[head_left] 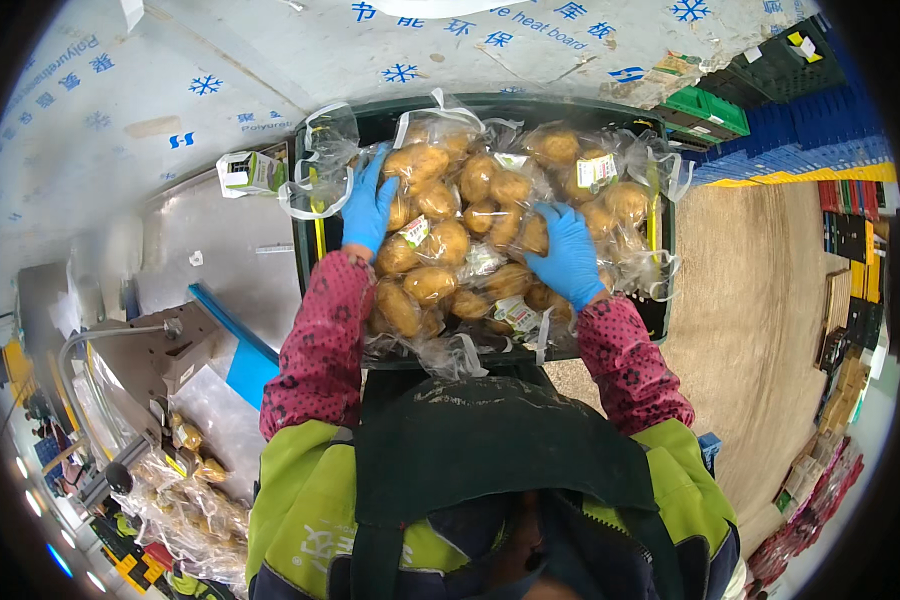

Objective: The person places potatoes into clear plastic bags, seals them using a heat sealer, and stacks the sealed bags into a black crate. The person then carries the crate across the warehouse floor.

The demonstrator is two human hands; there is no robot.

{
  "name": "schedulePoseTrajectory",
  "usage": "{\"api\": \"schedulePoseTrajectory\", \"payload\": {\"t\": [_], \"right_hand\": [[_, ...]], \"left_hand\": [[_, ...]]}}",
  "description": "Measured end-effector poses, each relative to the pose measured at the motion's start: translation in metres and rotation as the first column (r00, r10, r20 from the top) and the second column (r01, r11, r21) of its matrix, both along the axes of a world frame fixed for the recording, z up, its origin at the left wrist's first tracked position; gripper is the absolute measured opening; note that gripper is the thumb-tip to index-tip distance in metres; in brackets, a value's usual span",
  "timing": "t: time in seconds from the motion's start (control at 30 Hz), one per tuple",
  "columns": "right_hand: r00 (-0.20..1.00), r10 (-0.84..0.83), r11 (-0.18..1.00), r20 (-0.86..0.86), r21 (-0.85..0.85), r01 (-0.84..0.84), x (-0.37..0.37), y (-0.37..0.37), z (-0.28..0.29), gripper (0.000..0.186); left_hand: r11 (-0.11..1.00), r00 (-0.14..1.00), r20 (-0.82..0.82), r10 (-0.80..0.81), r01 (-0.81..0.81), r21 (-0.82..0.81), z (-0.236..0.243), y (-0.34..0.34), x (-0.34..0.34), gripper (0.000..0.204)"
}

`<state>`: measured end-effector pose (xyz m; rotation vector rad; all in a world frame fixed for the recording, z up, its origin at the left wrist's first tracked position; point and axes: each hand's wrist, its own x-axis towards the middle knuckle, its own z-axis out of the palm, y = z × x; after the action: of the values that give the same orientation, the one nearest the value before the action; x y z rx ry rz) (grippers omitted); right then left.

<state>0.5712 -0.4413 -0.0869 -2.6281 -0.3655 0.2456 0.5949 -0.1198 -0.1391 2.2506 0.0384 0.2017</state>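
A dark green crate [482, 103] in front of me is filled with clear plastic bags of potatoes [432, 285], several with white-and-green labels. My left hand [367, 208], in a blue glove, lies along the left side of an upper-left bag [415, 165], its fingers stretched toward the back. In a matching glove, my right hand [567, 256] rests on the bags right of the middle, fingers apart and pointing back-left; its fingertips touch clear film over the potatoes. Neither hand has lifted a bag. White-edged bag tops [332, 150] spill over the crate's left end.
A white-and-green label roll or carton [251, 173] sits on the metal table [232, 232] left of the crate. More bagged potatoes [185, 505] lie at lower left. A pale wall panel [300, 60] rises behind; blue crates [800, 130] and a green crate [708, 112] stand at back right.
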Motion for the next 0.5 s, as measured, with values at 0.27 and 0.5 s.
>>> {"api": "schedulePoseTrajectory", "payload": {"t": [0.27, 0.5], "right_hand": [[0.991, -0.107, 0.971, -0.076, 0.206, 0.120, -0.021, -0.026, 0.001, 0.057], [0.975, -0.206, 0.952, 0.088, 0.250, 0.178, -0.036, -0.014, -0.018, 0.067]], "left_hand": [[0.862, 0.946, -0.040, -0.321, 0.310, 0.400, 0.051, -0.122, -0.042, 0.074], [0.773, 0.889, -0.226, -0.399, 0.459, 0.438, 0.015, -0.124, -0.001, 0.102]]}}
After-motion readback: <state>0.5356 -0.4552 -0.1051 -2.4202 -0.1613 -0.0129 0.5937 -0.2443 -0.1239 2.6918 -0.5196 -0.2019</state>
